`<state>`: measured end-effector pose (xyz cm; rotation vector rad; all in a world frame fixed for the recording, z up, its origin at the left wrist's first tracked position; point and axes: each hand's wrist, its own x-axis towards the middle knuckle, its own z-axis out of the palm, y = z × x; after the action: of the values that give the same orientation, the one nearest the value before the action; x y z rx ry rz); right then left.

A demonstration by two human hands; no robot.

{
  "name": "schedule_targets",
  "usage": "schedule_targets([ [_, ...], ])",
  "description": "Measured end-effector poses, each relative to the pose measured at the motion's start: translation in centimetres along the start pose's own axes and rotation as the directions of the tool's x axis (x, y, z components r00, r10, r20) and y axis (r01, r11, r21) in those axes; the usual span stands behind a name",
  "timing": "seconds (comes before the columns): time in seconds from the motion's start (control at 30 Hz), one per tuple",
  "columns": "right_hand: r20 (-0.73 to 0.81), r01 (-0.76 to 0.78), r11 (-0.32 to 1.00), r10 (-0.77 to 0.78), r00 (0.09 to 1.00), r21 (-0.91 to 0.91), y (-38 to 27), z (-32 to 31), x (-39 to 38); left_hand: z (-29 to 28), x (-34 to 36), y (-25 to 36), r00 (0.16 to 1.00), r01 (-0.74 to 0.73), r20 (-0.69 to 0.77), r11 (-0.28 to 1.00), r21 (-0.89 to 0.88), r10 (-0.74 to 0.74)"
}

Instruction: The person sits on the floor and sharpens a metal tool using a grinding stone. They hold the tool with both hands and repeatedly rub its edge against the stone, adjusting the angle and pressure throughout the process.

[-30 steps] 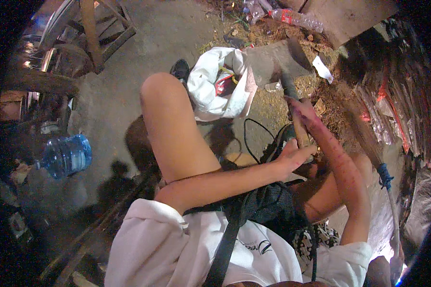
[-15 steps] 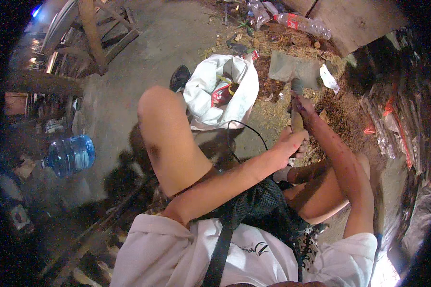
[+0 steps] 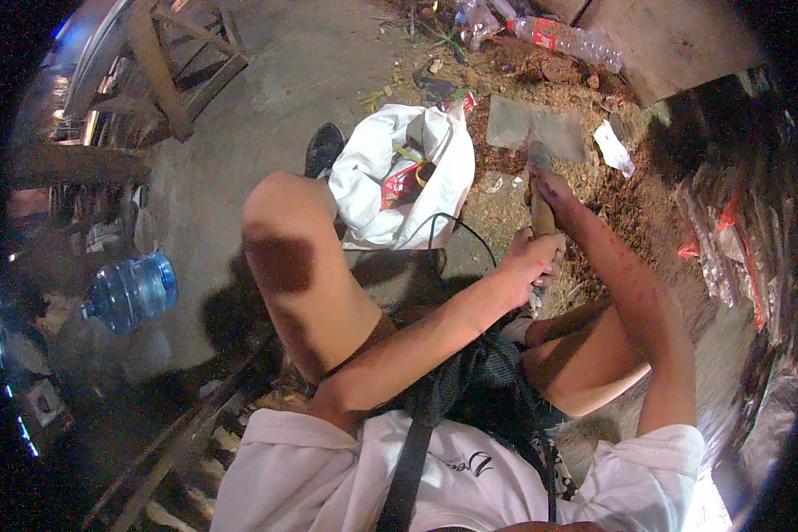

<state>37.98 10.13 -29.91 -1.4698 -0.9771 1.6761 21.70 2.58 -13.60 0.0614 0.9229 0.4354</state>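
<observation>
Both of my hands hold a long wooden handle (image 3: 543, 216) with a wide grey metal blade (image 3: 532, 124) at its far end, blurred over the littered dirt. My right hand (image 3: 551, 191) is wrapped round the handle nearer the blade. My left hand (image 3: 534, 259) grips it lower down, closer to my body. Just left of the blade stands a white sack (image 3: 359, 186), its rim rolled down, with red and yellow items inside. A white scrap (image 3: 614, 147) lies to the right of the blade.
A blue water jug (image 3: 137, 293) lies on the concrete floor (image 3: 204, 195) at left. Wooden framing (image 3: 173, 80) stands upper left. Plastic bottles (image 3: 563, 43) lie by a board (image 3: 674, 44) at top. Stacked wood with red plastic (image 3: 727, 248) lines the right side, and a black cord loops beside the sack.
The handle has swung more upright in view, and both hands have shifted slightly up and left with it. The blade now lies flatter, its dark right edge no longer showing as before.
</observation>
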Motion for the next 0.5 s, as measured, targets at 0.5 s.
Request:
schedule_targets([
  [0.5, 0.188, 0.367, 0.892, -0.325, 0.927, -0.263, -0.3, -1.9, 3.1, 0.8, 1.2, 3.2, 1.000, -0.006, -0.027, 0.988, 0.156, 0.010],
])
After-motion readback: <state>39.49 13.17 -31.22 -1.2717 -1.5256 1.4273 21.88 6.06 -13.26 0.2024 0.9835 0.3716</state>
